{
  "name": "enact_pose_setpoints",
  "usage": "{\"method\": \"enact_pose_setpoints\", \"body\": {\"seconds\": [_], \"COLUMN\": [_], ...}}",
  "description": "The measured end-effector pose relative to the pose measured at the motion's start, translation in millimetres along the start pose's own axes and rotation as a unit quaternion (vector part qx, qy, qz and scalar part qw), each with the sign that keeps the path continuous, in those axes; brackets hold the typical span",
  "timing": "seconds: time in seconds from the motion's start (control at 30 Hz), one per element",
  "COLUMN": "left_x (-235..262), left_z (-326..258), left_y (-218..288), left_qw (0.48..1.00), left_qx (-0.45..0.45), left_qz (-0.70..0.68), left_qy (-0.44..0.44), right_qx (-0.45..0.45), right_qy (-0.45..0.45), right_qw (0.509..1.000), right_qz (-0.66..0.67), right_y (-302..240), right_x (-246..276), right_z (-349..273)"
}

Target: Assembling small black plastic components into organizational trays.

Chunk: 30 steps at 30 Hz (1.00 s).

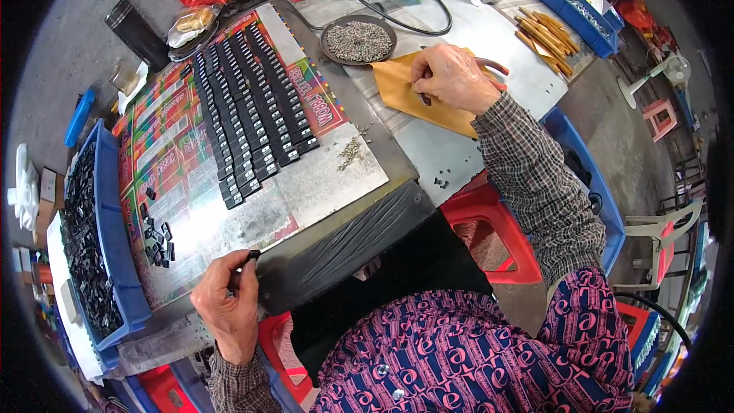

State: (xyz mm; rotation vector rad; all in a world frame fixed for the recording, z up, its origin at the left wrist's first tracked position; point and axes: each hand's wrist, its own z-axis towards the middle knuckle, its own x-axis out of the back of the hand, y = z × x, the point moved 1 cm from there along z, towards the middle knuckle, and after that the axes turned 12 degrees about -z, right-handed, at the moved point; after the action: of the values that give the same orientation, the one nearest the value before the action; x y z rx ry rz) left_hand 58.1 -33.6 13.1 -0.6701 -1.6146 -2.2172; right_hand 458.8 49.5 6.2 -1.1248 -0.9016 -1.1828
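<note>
My left hand (228,302), low over the table's front edge, pinches a small black plastic piece (254,255) between thumb and fingertips. My right hand (456,79) is over a yellow-orange sheet (397,88), its fingers pressed together; what they hold, if anything, is too small to make out. Red-handled pliers (493,67) show partly from under that hand, their dark nose below the fingertips. Between the hands, rows of black pieces (248,107) with small metal parts lie side by side. A loose heap of black pieces (159,243) is near my left hand.
A blue bin (126,260) of black pieces stands at the left. Behind are a round dish (358,40) of small metal parts, a black cylinder (138,33) and cables (440,19). Wooden-looking sticks (547,42) and a blue tray (604,38) are at far right. Small metal bits (350,153) lie mid-table.
</note>
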Motion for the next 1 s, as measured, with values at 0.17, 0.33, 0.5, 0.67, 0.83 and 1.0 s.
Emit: {"method": "enact_pose_setpoints", "body": {"seconds": [0.17,0.33,0.5,0.67,0.83,1.0], "left_x": [-1.0,-5.8,-8.9,-18.4,-31.4,-46.8], "left_z": [-5.5,-10.5,-15.7,-14.6,-12.1,-12.8], "left_y": [2.1,7.7,11.7,22.8,34.6,40.5], "left_qw": [1.0,0.997,0.989,0.974,0.94,0.867], "left_qx": [0.0,0.028,0.07,0.092,0.151,0.218], "left_qz": [-0.031,-0.068,-0.132,-0.203,-0.299,-0.438], "left_qy": [0.003,0.005,0.0,-0.028,-0.065,-0.092], "right_qx": [-0.003,-0.022,-0.052,-0.085,-0.013,-0.011], "right_qy": [0.001,-0.014,-0.035,-0.06,0.0,-0.121], "right_qw": [0.999,0.995,0.982,0.964,0.955,0.869], "right_qz": [0.038,0.1,0.18,0.244,0.295,0.48], "right_y": [5.8,11.2,5.7,-4.2,-59.7,-122.6], "right_x": [-0.6,1.0,3.9,14.9,28.3,31.5], "right_z": [-0.4,-3.1,-7.6,-18.6,-49.3,-91.2]}}
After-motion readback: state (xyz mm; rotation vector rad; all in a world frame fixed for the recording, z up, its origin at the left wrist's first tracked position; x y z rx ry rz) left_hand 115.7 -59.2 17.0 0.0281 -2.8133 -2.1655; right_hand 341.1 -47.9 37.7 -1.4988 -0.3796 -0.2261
